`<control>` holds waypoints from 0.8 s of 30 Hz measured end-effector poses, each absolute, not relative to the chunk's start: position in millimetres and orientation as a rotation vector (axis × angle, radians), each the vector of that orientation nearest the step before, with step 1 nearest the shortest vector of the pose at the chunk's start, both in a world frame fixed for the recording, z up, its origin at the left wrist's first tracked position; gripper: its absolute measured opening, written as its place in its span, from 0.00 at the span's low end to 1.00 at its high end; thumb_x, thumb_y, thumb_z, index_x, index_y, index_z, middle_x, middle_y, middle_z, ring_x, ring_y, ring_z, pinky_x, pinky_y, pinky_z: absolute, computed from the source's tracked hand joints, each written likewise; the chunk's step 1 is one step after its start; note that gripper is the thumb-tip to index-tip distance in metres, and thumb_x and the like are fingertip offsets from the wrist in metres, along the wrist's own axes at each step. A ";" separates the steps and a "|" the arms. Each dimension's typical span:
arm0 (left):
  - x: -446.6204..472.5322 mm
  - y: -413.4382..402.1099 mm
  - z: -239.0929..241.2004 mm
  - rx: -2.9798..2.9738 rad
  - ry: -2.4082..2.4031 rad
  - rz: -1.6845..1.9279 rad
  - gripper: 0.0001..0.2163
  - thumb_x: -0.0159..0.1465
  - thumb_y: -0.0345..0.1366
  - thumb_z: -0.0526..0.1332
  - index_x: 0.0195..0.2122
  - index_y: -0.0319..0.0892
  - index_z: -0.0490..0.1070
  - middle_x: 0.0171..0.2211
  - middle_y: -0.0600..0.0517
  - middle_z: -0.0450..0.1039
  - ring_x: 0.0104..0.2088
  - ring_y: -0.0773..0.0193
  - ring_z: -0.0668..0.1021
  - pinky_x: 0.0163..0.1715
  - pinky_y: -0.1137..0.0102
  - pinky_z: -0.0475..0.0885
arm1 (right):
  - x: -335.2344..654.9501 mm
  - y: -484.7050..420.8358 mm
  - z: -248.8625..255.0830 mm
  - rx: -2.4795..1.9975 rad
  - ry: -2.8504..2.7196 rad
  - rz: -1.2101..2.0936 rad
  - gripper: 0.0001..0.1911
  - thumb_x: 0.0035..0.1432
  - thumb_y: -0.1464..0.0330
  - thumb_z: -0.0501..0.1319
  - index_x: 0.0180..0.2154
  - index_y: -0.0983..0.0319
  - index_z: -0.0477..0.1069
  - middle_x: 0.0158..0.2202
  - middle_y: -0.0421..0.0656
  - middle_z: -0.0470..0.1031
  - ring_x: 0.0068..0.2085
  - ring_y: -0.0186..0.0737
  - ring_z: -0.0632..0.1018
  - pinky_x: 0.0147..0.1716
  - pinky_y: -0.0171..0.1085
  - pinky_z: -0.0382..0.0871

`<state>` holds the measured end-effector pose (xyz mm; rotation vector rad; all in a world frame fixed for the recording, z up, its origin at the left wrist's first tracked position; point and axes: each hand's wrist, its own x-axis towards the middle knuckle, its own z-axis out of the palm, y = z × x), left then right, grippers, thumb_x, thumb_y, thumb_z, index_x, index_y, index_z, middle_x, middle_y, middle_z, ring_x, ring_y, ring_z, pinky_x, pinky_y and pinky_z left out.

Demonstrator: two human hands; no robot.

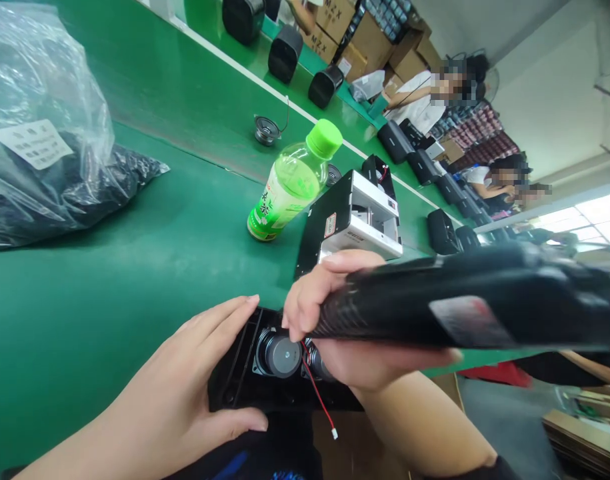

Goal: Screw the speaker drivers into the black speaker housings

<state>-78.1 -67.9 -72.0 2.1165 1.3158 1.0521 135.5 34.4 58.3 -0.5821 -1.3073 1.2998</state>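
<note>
Okay so the black housing point(279, 399) sits low in the view, around six o'clock, at the near edge of the green table point(135, 280), with its insides facing up: one round speaker driver point(283, 355) in plain sight, another half hidden just right of it, and a thin red wire point(319, 395) trailing toward five with a little white plug point(335, 433) on its end. Going clockwise from that housing: the left hand point(185, 377) is at nine, thumb and fingers spread wide around that end, though I can't tell how firmly it's touching. The right hand point(367, 367), over toward three, has its fingers curled snugly round a black handheld tool point(465, 287), which is pretty blurry and points its back end off to three; the front tip's hidden. Straight up at twelve there's a green-capped tea bottle point(289, 190) with a loose speaker point(267, 131) past it. A white-and-black boxy machine point(357, 233) is at one, a fat clear plastic bag point(39, 200) of dark stuff is between ten and eleven, and a person in white point(415, 93) is way out at one.
</note>
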 end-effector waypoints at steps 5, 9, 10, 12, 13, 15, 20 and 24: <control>-83.8 -68.4 -70.1 2.067 1.263 0.985 0.58 0.76 0.77 0.73 0.97 0.61 0.52 0.86 0.43 0.78 0.79 0.39 0.87 0.77 0.50 0.89 | 144.2 31.0 75.6 -0.603 -1.316 1.244 0.36 0.75 0.28 0.74 0.58 0.51 0.92 0.30 0.36 0.88 0.23 0.41 0.84 0.24 0.39 0.83; -85.2 -69.2 -70.0 2.097 1.270 0.971 0.56 0.78 0.77 0.71 0.97 0.59 0.51 0.86 0.42 0.78 0.79 0.41 0.87 0.77 0.51 0.89 | 152.6 32.6 79.8 -0.623 -1.328 1.302 0.34 0.74 0.29 0.76 0.58 0.50 0.90 0.31 0.36 0.89 0.25 0.41 0.87 0.27 0.41 0.87; -85.0 -69.1 -69.6 2.103 1.271 0.973 0.56 0.78 0.77 0.71 0.97 0.59 0.51 0.86 0.42 0.79 0.79 0.41 0.87 0.77 0.51 0.89 | 153.6 33.2 80.0 -0.619 -1.324 1.289 0.34 0.75 0.29 0.76 0.58 0.50 0.89 0.32 0.36 0.88 0.25 0.41 0.87 0.27 0.40 0.86; -84.4 -68.7 -68.7 2.111 1.270 0.979 0.55 0.79 0.76 0.70 0.97 0.58 0.51 0.86 0.42 0.79 0.79 0.41 0.87 0.77 0.52 0.89 | 153.4 34.3 79.0 -0.609 -1.329 1.277 0.34 0.76 0.29 0.75 0.59 0.50 0.88 0.32 0.35 0.89 0.26 0.41 0.87 0.28 0.41 0.87; -84.0 -68.5 -68.2 2.114 1.269 0.979 0.55 0.79 0.76 0.70 0.97 0.58 0.51 0.86 0.42 0.78 0.80 0.41 0.87 0.77 0.52 0.89 | 152.3 34.9 77.8 -0.602 -1.335 1.273 0.34 0.76 0.30 0.75 0.59 0.50 0.88 0.33 0.36 0.89 0.27 0.41 0.87 0.29 0.41 0.88; -83.6 -68.0 -67.6 2.123 1.272 0.982 0.55 0.79 0.76 0.69 0.97 0.58 0.51 0.86 0.41 0.78 0.80 0.41 0.87 0.78 0.51 0.89 | 148.5 35.6 74.5 -0.579 -1.336 1.266 0.35 0.75 0.29 0.75 0.58 0.50 0.89 0.32 0.36 0.89 0.26 0.41 0.87 0.28 0.40 0.87; -86.1 -68.9 -68.2 2.127 1.270 0.978 0.55 0.79 0.76 0.69 0.97 0.58 0.50 0.87 0.41 0.77 0.81 0.39 0.86 0.78 0.49 0.88 | 139.0 33.6 68.5 -0.550 -1.301 1.301 0.38 0.70 0.26 0.76 0.57 0.51 0.91 0.29 0.36 0.87 0.23 0.41 0.83 0.25 0.39 0.83; -89.4 -71.5 -66.2 2.116 1.254 0.966 0.51 0.83 0.72 0.68 0.97 0.58 0.51 0.89 0.43 0.74 0.82 0.40 0.85 0.79 0.48 0.88 | 139.2 31.8 71.5 -0.572 -1.281 1.339 0.40 0.68 0.26 0.77 0.56 0.52 0.92 0.28 0.37 0.87 0.23 0.40 0.82 0.25 0.38 0.82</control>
